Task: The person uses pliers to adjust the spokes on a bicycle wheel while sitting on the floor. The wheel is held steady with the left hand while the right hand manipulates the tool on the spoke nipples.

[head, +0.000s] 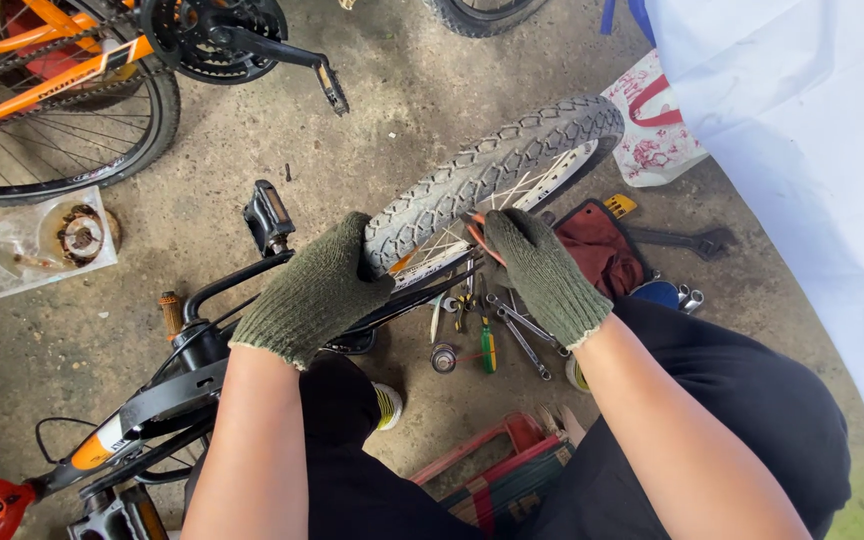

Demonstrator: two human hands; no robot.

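The tyre (492,165) of a small wheel is gripped at its near edge by the gloved left hand (314,290). An orange lever (485,240) at the rim is clenched in the gloved right hand (544,272). Tools (512,330) lie on the floor (402,90) just below; open floor is seen beyond the tyre.

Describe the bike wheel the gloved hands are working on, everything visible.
The wheel has a knobby grey-black rubber tyre, a pale rim and thin metal spokes. It sits in a black bike frame lying over the concrete floor, running diagonally up to the right. The left hand, in a green knit glove, grips the tread; the right hand presses an orange tool in at the rim.
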